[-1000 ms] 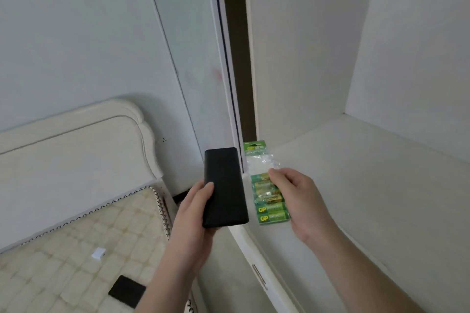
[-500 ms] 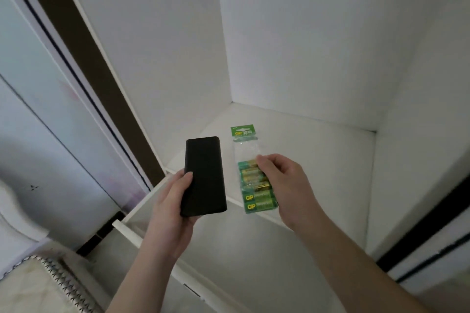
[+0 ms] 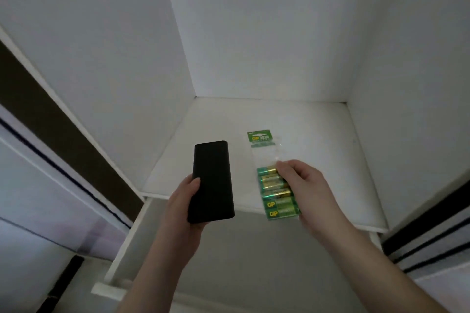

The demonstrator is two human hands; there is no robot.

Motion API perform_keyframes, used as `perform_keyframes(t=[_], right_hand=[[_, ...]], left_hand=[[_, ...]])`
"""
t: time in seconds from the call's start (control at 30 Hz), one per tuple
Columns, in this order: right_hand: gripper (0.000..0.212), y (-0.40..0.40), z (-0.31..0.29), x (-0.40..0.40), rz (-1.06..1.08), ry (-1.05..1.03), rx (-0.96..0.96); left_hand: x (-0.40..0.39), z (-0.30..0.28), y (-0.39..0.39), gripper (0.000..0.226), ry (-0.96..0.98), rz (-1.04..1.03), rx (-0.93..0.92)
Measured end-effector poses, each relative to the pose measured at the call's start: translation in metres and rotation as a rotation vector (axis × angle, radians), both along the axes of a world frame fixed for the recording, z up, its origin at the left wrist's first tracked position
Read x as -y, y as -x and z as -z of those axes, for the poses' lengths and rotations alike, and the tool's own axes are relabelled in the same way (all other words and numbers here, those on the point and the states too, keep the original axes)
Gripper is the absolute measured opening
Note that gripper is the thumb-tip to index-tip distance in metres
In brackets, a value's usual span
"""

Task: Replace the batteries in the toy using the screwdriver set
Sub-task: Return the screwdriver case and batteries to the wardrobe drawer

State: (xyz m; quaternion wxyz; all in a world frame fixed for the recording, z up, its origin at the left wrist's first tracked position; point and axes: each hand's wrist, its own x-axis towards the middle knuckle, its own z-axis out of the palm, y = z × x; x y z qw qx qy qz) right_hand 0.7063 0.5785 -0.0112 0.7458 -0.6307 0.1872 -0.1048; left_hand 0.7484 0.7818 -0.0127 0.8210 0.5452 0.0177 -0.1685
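My left hand (image 3: 181, 204) holds a flat black case (image 3: 212, 181) upright by its lower end, thumb on its left edge. My right hand (image 3: 309, 192) pinches a clear plastic pack of green and gold batteries (image 3: 273, 189) with a green header card at its top. Both are held above the front edge of a white shelf (image 3: 330, 150) inside an open wardrobe. No toy is in view.
White wardrobe walls close in the shelf at the left, back and right. A sliding door frame (image 3: 63, 140) runs diagonally at the left, and a dark door track (image 3: 427, 236) lies at the right. A white panel (image 3: 254, 262) sits below the shelf.
My view has swung from the bed and wall round to face the wardrobe shelf. Both hands still hold the black case and the battery pack, now over the shelf's front edge.
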Motion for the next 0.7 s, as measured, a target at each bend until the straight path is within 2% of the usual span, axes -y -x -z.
perform_keyframes(t=[0.23,0.43,0.7], right_hand=[[0.02,-0.007,0.012,-0.051,0.155,-0.064,-0.083],[0.019,0.015,0.028,-0.056,0.238,-0.087,-0.134],[0.026,0.062,0.072,-0.046,0.184,-0.072,-0.286]], left_hand=[[-0.044,0.024,-0.033,0.044,-0.057,0.192,-0.026],[-0.042,0.061,-0.025,0.027,-0.146,0.295,-0.106],[-0.051,0.088,0.005,0.024,-0.263,0.364,-0.226]])
